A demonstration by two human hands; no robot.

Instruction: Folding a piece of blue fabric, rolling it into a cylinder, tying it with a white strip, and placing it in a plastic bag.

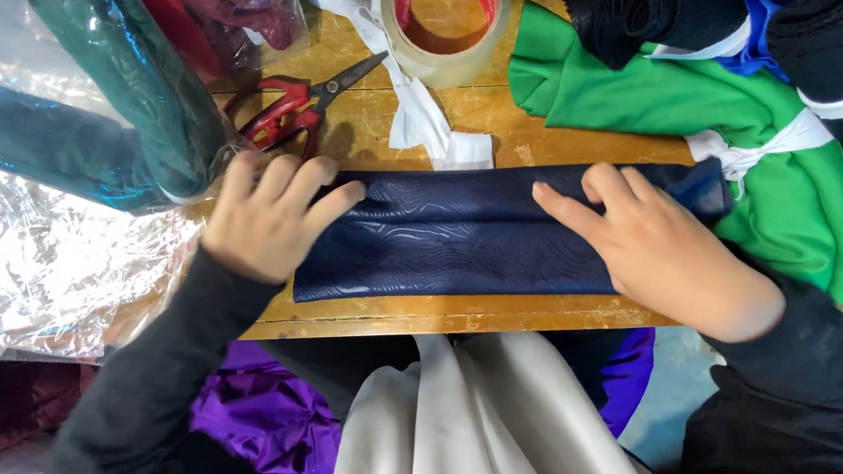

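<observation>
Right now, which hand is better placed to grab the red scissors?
Left. The left hand presses the navy folded cloth just below the red scissors; the right hand lies at the cloth's far end.

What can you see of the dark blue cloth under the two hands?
The dark blue cloth is folded into a long flat band with a faint wavy sheen. It lies crosswise on the wooden table, near its front edge. The left hand presses its left end, and the right hand presses its right end, fingers spread flat.
</observation>
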